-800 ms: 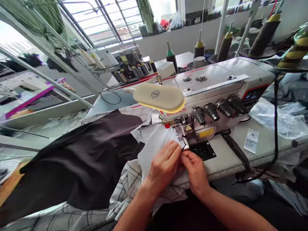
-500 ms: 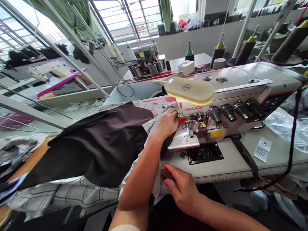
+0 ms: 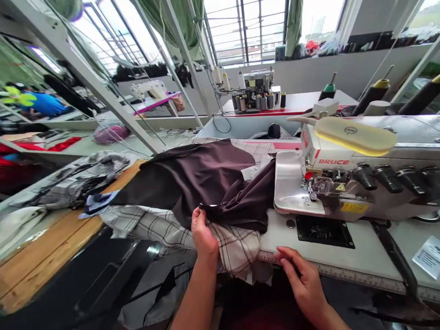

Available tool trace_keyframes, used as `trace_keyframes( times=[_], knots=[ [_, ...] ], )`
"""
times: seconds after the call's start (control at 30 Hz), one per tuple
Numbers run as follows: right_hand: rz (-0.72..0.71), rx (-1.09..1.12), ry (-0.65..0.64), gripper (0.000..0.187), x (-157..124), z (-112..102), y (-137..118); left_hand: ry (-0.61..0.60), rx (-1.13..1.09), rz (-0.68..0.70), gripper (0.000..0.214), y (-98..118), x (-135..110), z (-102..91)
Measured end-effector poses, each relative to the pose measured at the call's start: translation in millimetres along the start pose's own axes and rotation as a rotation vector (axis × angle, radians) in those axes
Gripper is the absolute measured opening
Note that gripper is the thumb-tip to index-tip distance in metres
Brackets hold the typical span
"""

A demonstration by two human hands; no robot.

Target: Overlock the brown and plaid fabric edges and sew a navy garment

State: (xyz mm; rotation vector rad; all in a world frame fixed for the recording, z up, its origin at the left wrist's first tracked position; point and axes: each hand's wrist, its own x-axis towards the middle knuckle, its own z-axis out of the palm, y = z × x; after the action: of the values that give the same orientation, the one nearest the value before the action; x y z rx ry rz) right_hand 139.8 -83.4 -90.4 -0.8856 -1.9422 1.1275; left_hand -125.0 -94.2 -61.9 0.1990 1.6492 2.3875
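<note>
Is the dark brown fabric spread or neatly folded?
Spread, but rumpled: the dark brown fabric drapes over black-checked white cloth, an edge pinched by the left hand.

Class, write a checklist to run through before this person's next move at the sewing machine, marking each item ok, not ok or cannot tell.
1. Left hand grips the dark cloth: ok, it pinches an edge.
2. Right hand free: ok, open near the ruler strip.
3. Dark cloth smooth: not ok, it is folded and wrinkled.
4. Dark cloth away from the needle area: ok, it lies to the left.
5. Sewing machine switched off: cannot tell.
</note>
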Motion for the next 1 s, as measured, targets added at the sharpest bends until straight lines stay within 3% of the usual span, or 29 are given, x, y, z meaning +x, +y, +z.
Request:
trace_keyframes(
  times=[0.1,0.2,0.37,0.47,0.57,0.7,0.8,0.9,1.0],
  knots=[
    [-0.041,-0.051,0.017,0.023,6,6,-3,-0.039,-0.006,-0.093,0.025,-7,-24,-26.5],
    [-0.131,-0.143,0.056,0.029,20,15,-12,-0.151,0.007,-0.096,0.025,-9,-38,-36.8],
    [-0.392,-0.358,0.068,0.046,66,41,-31,-0.198,0.022,-0.125,0.027,-6,-51,-51.2],
    [-0.493,-0.587,0.034,0.041,91,51,-34,-0.234,0.0,-0.169,0.022,-1,-64,-70.0],
    [-0.528,-0.667,-0.018,0.026,91,42,-26,-0.357,0.056,-0.21,0.019,-1,-79,-98.5],
    [-0.556,-0.614,0.033,0.026,58,12,-3,-0.668,0.272,-0.303,0.02,-5,-91,-125.3],
    [-0.492,-0.605,0.045,0.03,35,-3,11,-0.654,0.494,-0.074,0.015,-6,-86,-113.6],
    [-0.433,-0.582,0.048,0.032,26,-4,19,-0.588,0.65,0.261,0.008,-2,-71,-77.0],
    [-0.399,-0.513,0.066,0.032,25,-2,22,-0.622,0.793,0.443,0.022,0,-53,-40.2]
  ],
)
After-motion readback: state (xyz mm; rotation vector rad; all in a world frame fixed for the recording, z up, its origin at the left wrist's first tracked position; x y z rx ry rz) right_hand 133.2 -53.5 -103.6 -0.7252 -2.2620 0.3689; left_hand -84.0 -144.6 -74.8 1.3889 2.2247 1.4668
